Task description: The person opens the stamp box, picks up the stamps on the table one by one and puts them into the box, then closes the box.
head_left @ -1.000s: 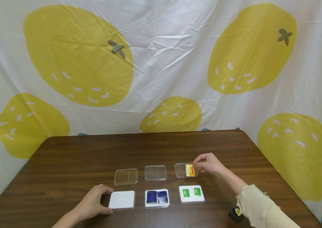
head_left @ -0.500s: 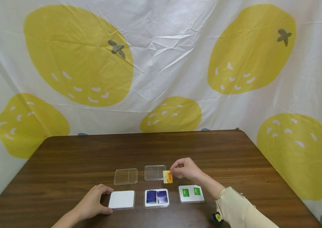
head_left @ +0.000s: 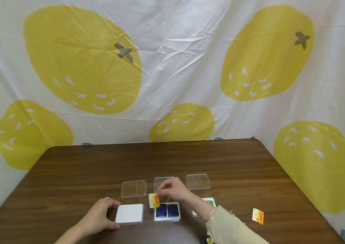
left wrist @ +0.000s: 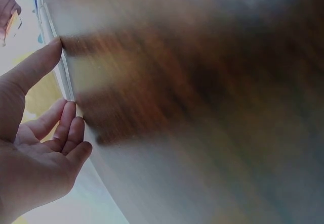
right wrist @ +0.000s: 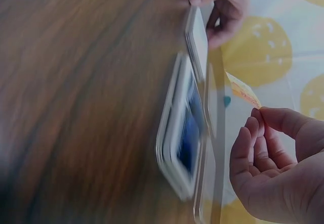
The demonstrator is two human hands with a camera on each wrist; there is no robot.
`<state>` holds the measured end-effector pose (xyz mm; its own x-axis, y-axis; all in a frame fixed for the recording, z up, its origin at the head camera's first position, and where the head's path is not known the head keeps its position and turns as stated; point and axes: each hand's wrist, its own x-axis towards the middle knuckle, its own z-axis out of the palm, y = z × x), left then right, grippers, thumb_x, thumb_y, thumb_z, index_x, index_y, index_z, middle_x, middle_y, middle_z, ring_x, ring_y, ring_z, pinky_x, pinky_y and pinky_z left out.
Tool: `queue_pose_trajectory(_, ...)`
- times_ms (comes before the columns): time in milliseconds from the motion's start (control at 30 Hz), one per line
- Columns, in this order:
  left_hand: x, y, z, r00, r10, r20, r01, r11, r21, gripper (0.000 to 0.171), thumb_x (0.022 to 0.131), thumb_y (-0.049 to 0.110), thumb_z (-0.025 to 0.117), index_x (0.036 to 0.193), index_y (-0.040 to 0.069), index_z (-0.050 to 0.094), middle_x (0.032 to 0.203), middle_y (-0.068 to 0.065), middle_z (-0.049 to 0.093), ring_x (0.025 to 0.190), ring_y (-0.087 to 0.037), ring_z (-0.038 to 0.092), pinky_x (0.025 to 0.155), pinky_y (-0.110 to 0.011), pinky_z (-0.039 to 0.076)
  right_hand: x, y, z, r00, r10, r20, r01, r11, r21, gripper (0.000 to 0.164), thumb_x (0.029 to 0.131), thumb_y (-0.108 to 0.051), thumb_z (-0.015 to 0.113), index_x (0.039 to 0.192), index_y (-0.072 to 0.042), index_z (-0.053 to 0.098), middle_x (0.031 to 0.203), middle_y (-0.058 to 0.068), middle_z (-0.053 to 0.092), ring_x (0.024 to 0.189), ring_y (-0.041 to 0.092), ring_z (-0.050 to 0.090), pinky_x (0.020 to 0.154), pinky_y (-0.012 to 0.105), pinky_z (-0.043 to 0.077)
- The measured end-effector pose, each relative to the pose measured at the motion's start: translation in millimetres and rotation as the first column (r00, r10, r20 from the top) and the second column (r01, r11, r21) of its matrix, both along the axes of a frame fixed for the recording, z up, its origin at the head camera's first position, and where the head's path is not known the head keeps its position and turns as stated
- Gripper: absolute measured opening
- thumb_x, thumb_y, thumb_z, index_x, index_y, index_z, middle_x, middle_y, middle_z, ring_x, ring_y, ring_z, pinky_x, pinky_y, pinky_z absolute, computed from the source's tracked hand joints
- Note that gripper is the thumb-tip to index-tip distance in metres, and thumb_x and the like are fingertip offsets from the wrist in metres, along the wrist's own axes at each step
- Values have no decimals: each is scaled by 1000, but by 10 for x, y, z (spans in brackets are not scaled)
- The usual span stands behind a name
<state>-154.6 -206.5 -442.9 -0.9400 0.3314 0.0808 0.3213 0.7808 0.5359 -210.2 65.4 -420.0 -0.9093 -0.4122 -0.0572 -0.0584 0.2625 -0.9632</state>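
My left hand point(head_left: 97, 216) grips a flat clear case with a white inside point(head_left: 129, 214), thumb at its near left corner and fingers at its far left corner. Between thumb and index finger, my right hand point(head_left: 174, 189) pinches a small yellow-and-orange square card point(head_left: 154, 200) by its edge. In the head view this card overlaps the upper left of the middle case. Two dark blue cards point(head_left: 173, 210) lie side by side in that middle case point(head_left: 166, 219). The right case point(head_left: 211, 200), with a green square in it, is partly hidden by my right forearm.
Behind the cases lie three clear lids: left point(head_left: 134, 189), middle point(head_left: 159, 184), partly covered by my right hand, and right point(head_left: 198, 181). Another yellow-and-orange card point(head_left: 258, 216) lies on the brown wooden table point(head_left: 114, 161) at the right. A lemon-print curtain point(head_left: 175, 81) hangs behind.
My right hand has carried the yellow-and-orange card left from the right lid to above the middle case. A second such card now shows at the right. My left hand has stayed put.
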Motion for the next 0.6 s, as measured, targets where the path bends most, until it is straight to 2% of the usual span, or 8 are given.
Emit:
queue_pose_trajectory(167, -4, 7, 0, 1000, -5, -11, 5, 1000, -1, 55, 53, 27, 85, 98, 6, 62, 91, 1, 56, 88, -18, 51, 76, -37, 44, 39, -171, -50, 1000, 13, 21, -12, 1000, -26, 15, 75, -2, 67, 82, 11, 63, 68, 5, 66, 55, 5, 53, 48, 22, 44)
queue_pose_trajectory(367, 1, 5, 4, 1000, -4, -14, 4, 1000, -7, 54, 52, 27, 85, 97, 6, 62, 90, 2, 56, 87, -18, 51, 75, -37, 44, 99, -356, -99, 996, -27, 89, 32, 998, -53, 12, 73, 0, 67, 80, 9, 64, 62, 0, 61, 53, 6, 52, 46, 19, 40)
queue_pose_trajectory(600, -11, 8, -6, 1000, -9, -22, 9, 1000, -4, 54, 52, 27, 85, 97, 6, 63, 89, 2, 56, 86, -18, 51, 75, -36, 44, 136, -485, -159, 998, -28, 63, 30, 999, -36, 10, 72, 1, 68, 80, 7, 67, 60, 2, 60, 50, 7, 50, 42, 17, 38)
